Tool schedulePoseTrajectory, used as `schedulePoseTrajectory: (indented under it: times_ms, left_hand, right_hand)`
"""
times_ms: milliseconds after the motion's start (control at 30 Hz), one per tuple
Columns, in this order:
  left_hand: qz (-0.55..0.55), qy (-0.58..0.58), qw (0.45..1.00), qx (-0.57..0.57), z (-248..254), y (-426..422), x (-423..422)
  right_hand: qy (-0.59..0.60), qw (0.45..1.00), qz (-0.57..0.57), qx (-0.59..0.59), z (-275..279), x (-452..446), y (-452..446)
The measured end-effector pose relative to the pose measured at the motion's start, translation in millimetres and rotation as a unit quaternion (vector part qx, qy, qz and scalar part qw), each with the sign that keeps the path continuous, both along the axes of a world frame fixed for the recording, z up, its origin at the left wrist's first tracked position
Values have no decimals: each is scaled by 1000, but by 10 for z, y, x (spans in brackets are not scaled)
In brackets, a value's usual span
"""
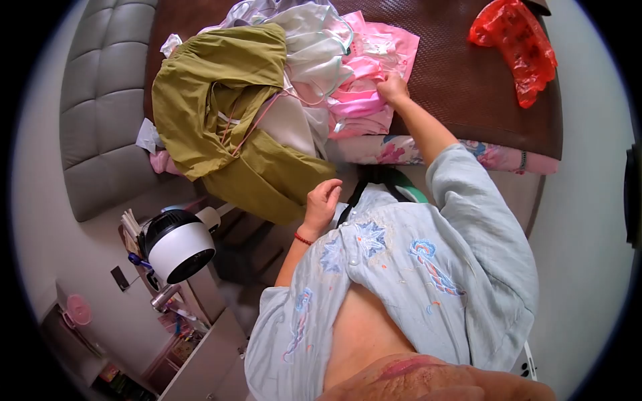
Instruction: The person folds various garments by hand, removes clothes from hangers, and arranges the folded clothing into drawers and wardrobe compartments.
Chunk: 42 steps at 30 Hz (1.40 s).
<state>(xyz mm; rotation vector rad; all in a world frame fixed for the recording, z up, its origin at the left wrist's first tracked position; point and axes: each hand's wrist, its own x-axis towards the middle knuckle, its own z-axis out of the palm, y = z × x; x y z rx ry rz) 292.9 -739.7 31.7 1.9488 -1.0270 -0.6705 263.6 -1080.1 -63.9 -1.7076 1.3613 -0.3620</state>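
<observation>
My right hand (393, 88) is closed on the edge of the pink clothing (364, 83), which lies in folds on the brown bed mat. My left hand (323, 202) hangs in front of my body with its fingers curled together and nothing visible in them. It is nearest to the olive green garment (267, 167), which is spread at the left and drapes over the bed's edge. Between the olive and pink clothes lies a white garment (311, 50) with green trim. A thin pink cord crosses the olive and white cloth.
A red plastic bag (518, 53) lies at the right of the brown mat (448, 87). Floral fabric (384, 148) runs along the bed's front edge. A grey padded headboard (107, 100) stands at the left. Below it are a white and black fan (179, 246) and a cabinet (207, 361).
</observation>
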Motion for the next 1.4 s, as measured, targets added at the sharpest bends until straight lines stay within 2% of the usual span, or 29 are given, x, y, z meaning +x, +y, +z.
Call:
schedulePoseTrajectory:
  times_ms: [200,300,367,433,500,533,567,633,700,767,800,833,867,900,967,1000,1033,1067,1100,1167,1233,1267,1333,1367,1400]
  left_hand:
    - [-57,-67,996,-29,-74,-299,24]
    - [-66,-74,994,-38,-45,-448,43]
    - [-56,-74,996,-15,-116,-502,130]
    - [12,-34,999,-16,-219,-607,189]
    - [39,-10,998,-40,-586,-741,375]
    - [61,12,996,-66,-637,-834,420]
    - [64,15,996,-65,-688,-901,440]
    - [172,231,957,-22,-540,-1106,381]
    - [195,244,950,-6,-637,-1255,406]
    - [218,140,964,49,-808,-1378,457]
    - [234,82,967,58,-854,-1453,426]
    - [237,84,966,60,-880,-1491,408]
    - [245,33,963,110,-892,-1531,398]
    - [252,-18,955,158,-923,-1556,387]
    - [261,-47,950,164,-982,-1557,349]
    - [266,-81,947,162,-1006,-1549,329]
    - [270,-115,943,159,-1025,-1537,313]
    - [274,-113,942,160,-1046,-1515,304]
    - [278,-93,945,146,-1014,-1511,297]
    - [288,-71,946,132,-954,-1524,268]
    - [361,10,927,100,-884,-1572,215]
    - [365,12,925,101,-928,-1590,189]
    - [328,165,930,-10,-1048,-1654,92]
    - [331,168,928,-10,-1097,-1702,11]
    - [326,190,926,10,-1115,-1763,-83]
  right_hand:
    - [17,995,59,-73,-71,-386,265]
    - [-139,982,-7,-130,-169,-633,303]
    - [-230,966,-109,-36,-326,-794,225]
    - [-344,896,-206,191,-132,-953,204]
    - [-413,836,-236,272,-121,-1054,164]
    - [-421,825,-238,292,-113,-1068,163]
    - [-418,827,-237,293,-116,-1047,179]
    - [-391,830,-209,337,-112,-942,258]
    - [-361,859,-172,319,-131,-772,345]
    - [-305,896,-169,276,-94,-603,379]
    - [-302,897,-165,278,-167,-552,327]
    - [-276,920,-159,229,-272,-499,276]
    - [-248,940,-151,180,-371,-470,241]
    - [-245,941,-147,181,-349,-441,285]
    - [-202,956,-207,50,-310,-366,402]
    - [-145,971,-188,18,-342,-313,437]
    - [-142,973,-183,19,-373,-294,479]
    - [-92,980,-178,7,-413,-259,559]
    - [-42,984,-171,-6,-353,-233,622]
    - [-45,986,-162,-3,-284,-242,639]
    - [-34,987,-154,22,-291,-273,611]
    - [-33,988,-150,22,-307,-285,601]
    - [-48,986,-157,-12,-396,-349,564]
    - [-45,987,-154,-13,-439,-414,514]
    - [-96,988,-122,-18,-484,-493,441]
